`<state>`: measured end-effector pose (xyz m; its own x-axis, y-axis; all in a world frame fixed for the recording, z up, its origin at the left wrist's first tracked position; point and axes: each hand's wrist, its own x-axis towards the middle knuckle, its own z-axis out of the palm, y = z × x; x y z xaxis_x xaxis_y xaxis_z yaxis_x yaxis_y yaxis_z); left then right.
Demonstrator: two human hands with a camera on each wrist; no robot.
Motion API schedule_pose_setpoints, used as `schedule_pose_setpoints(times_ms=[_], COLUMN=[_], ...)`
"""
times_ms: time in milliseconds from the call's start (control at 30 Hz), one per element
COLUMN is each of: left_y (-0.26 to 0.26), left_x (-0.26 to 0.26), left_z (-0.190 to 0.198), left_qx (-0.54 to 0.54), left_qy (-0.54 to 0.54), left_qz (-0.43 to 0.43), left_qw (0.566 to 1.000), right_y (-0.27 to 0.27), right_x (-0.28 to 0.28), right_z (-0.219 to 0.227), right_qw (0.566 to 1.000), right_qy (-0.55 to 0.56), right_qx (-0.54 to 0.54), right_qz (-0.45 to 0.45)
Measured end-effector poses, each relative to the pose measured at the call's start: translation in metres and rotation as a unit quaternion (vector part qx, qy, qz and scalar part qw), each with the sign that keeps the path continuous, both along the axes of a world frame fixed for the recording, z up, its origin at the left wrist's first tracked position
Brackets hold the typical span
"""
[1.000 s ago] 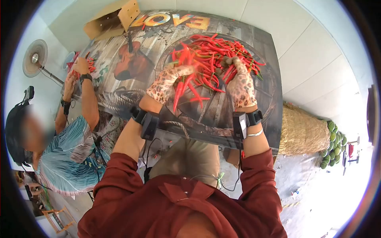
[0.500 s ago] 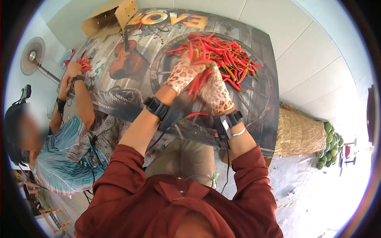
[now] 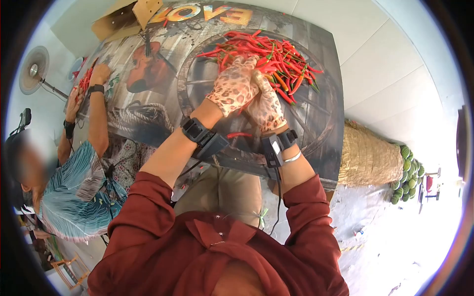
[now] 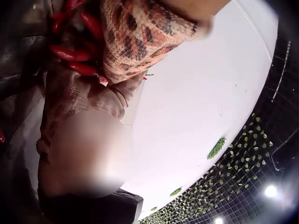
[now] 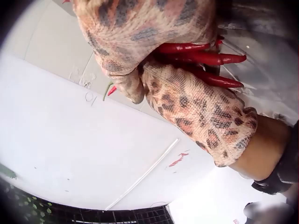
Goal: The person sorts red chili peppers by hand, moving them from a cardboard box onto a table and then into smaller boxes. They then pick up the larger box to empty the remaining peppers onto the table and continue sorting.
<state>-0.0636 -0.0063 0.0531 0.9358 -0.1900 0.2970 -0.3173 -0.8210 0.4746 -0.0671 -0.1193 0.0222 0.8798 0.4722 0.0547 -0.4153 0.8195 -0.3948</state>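
Note:
Both hands wear spotted gloves and meet at the near edge of a heap of red chili peppers. The left hand lies partly over the right hand. Red peppers stick out between the hands in the left wrist view, beside the left glove. In the right wrist view, several pepper tips emerge between the left glove and the right glove, gripped by the curled hands. Most of the fingertips are hidden. One loose pepper lies near the table's front edge.
The printed table holds an open cardboard box at the back left. Another person handles red peppers at the left end, near a fan. A wrapped bale and green round fruits are on the right.
From apart, the hands have come together, the right moving left. The left hand has since come down over the right, and the peppers between them show less. The other person's hands have moved slightly.

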Motion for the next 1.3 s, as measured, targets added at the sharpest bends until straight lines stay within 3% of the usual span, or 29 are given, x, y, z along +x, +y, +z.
schedule_pose_setpoints(times_ms=[100, 300, 367, 433, 500, 567, 633, 667, 700, 767, 800, 833, 900, 967, 1033, 1133, 1300], left_y=[-0.002, 0.003, 0.006, 0.010, 0.016, 0.017, 0.028, 0.032, 0.041, 0.049, 0.051, 0.051, 0.052, 0.041, 0.037, 0.040, 0.046], left_x=[-0.005, -0.021, -0.028, -0.031, -0.032, -0.043, -0.041, -0.035, -0.034, -0.040, -0.051, -0.057, -0.069, -0.088, -0.091, -0.091, -0.075], left_z=[-0.007, 0.009, 0.016, 0.020, 0.016, 0.032, 0.025, 0.013, 0.004, 0.011, 0.016, 0.016, 0.015, 0.008, -0.007, -0.021, -0.026], left_qx=[0.024, 0.025, -0.015, -0.076, -0.098, -0.129, -0.163, -0.149, -0.148, -0.259, -0.319, -0.318, -0.081, 0.092, 0.112, 0.051, 0.141], left_qy=[-0.052, 0.011, -0.017, 0.043, -0.030, 0.035, 0.017, -0.131, -0.129, 0.031, 0.136, 0.137, 0.158, 0.075, 0.073, 0.068, 0.062], left_qz=[-0.049, -0.069, -0.083, -0.080, -0.091, -0.059, -0.019, -0.016, -0.015, -0.036, -0.045, -0.044, -0.128, -0.154, -0.220, -0.231, -0.174], left_qw=[0.997, 0.997, 0.996, 0.993, 0.991, 0.989, 0.986, 0.980, 0.980, 0.965, 0.937, 0.937, 0.976, 0.981, 0.966, 0.969, 0.973], right_y=[-0.001, -0.010, -0.009, -0.011, -0.010, -0.010, -0.013, -0.012, -0.014, -0.022, -0.022, -0.023, -0.025, -0.031, -0.034, -0.035, -0.039], right_x=[0.004, 0.006, 0.003, 0.001, -0.005, 0.003, 0.017, 0.008, 0.009, 0.016, 0.019, 0.019, 0.018, 0.018, 0.023, 0.024, 0.027], right_z=[-0.007, -0.007, -0.002, 0.000, 0.006, -0.001, -0.019, 0.000, -0.003, -0.007, -0.009, -0.007, -0.002, -0.003, -0.006, -0.006, -0.011], right_qw=[0.998, 0.994, 0.998, 0.996, 0.992, 0.994, 0.979, 0.986, 0.986, 0.993, 0.989, 0.989, 0.988, 0.989, 0.988, 0.988, 0.991], right_qy=[0.035, 0.063, 0.011, 0.032, 0.020, 0.033, 0.050, 0.080, 0.082, 0.020, 0.026, 0.027, 0.037, 0.020, 0.007, 0.010, -0.045], right_qx=[0.035, -0.042, -0.014, -0.046, -0.084, -0.067, -0.136, -0.090, -0.089, -0.075, -0.090, -0.089, -0.088, -0.096, -0.101, -0.104, -0.083], right_qz=[-0.024, -0.079, -0.057, -0.064, -0.095, -0.084, -0.143, -0.119, -0.118, -0.088, -0.116, -0.115, -0.119, -0.115, -0.117, -0.117, -0.096])
